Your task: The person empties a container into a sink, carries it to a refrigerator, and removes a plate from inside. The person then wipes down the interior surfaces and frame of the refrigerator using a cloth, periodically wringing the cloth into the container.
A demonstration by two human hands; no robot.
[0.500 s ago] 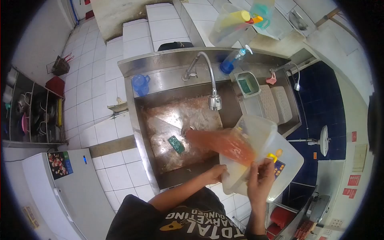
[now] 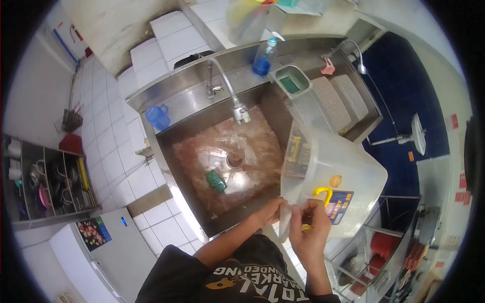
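Note:
A large translucent plastic container (image 2: 348, 156) with a yellow handle (image 2: 322, 193) and a dark label lies tipped on its side, its mouth toward the steel sink (image 2: 202, 222). My left hand (image 2: 273, 211) is closed on the near part of its rim. Close beside it, my right hand (image 2: 311, 227) grips the rim near the yellow handle. Reddish water (image 2: 252, 139) covers much of the sink floor around the drain (image 2: 234, 160). A green scouring pad (image 2: 216, 181) lies left of the drain. The fingertips are partly hidden by the container.
A faucet (image 2: 241, 112) hangs over the sink. A blue mug (image 2: 158, 117), a blue soap pump bottle (image 2: 263, 58) and a metal tub with a green sponge (image 2: 292, 81) stand along the back ledge. Right of the sink is a second basin with light textured slabs (image 2: 331, 98).
The container has tipped further, its mouth lower and its base raised. The thick reddish stream has thinned, and reddish water has spread across the sink floor. The camera view has shifted.

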